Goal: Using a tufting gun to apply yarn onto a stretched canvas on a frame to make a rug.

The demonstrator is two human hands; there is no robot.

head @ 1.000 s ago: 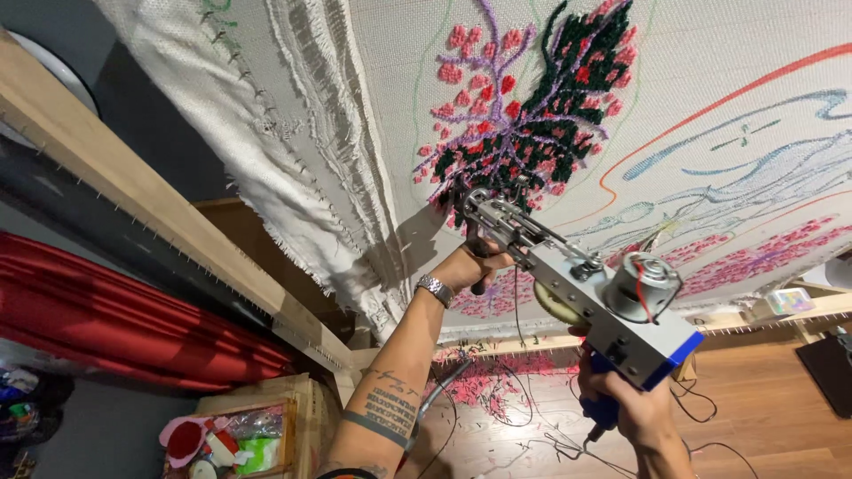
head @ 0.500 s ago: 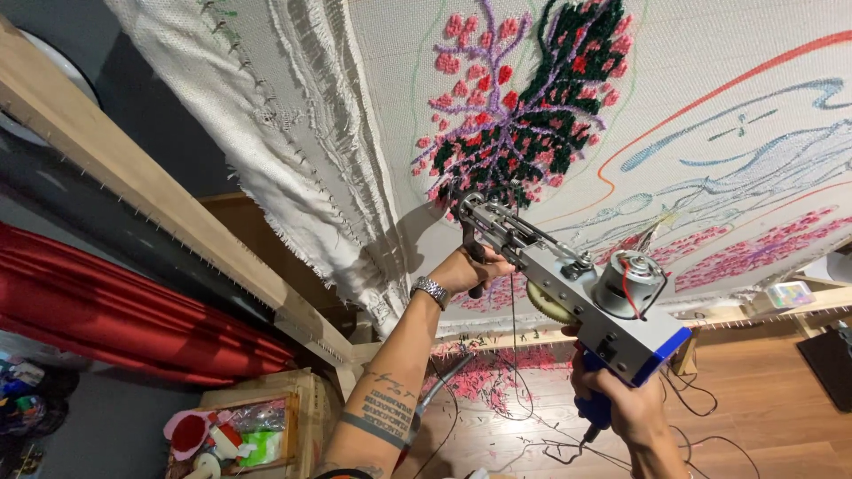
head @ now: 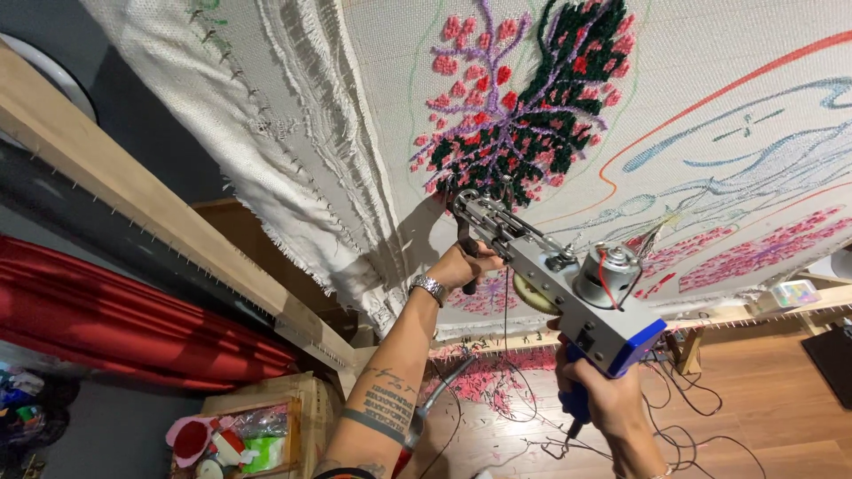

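Note:
A grey tufting gun (head: 555, 279) with a blue rear end and a round motor points its needle at a white cloth (head: 550, 106) stretched on a wooden frame. My left hand (head: 463, 263), a metal watch on its wrist, grips the gun's front handle. My right hand (head: 602, 401) holds the blue rear grip below. The needle tip touches the lower edge of a tufted patch (head: 519, 111) of black, pink, red and purple yarn. Blue, red and pink outlines are drawn across the cloth to the right.
The frame's wooden beam (head: 151, 226) runs down the left with loose cloth edges hanging off it. Red fabric (head: 115, 319) lies lower left. A box of yarn bits (head: 235, 439) stands below. Cables trail over the wooden floor (head: 754, 417).
The gun and both hands have stayed at the lower edge of the tufted patch; the view has shifted slightly, with the gun's tip a little lower on the cloth.

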